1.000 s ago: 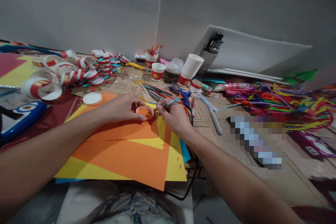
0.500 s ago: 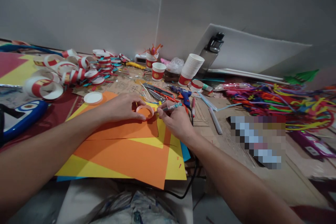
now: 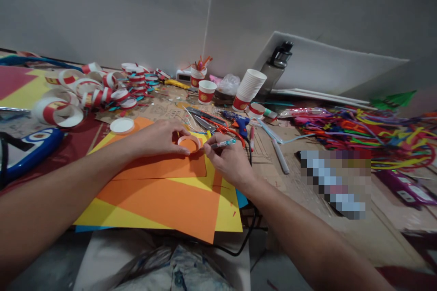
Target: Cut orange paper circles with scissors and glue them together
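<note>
Orange paper lies nearest, a large lower sheet [image 3: 164, 204] with one corner jutting past the yellow paper [image 3: 119, 218] under it; a strip of blue peeks out at the edges. Just beyond, a second orange sheet [image 3: 146, 163] overlaps them, and on its far right part sits a pale ring [image 3: 188, 137], low and thin-walled, its rim whitish with a warm tint, its round middle the same flat orange as the paper. The left hand [image 3: 165, 139] curls thumb and fingers round the ring's left side, holding it down. The right hand [image 3: 228, 159] pinches a slim pen [image 3: 227, 143], grey towards the fingers and light blue at the back end, its tip close beside the ring's right edge; whether they touch is too small to tell. Farther off lie scissors [image 3: 204, 123] and a blue glue gun [image 3: 242, 125], then a single red-and-white cup [image 3: 206, 93], a leaning cup stack [image 3: 251, 85] and a dark bottle [image 3: 274, 75].
</note>
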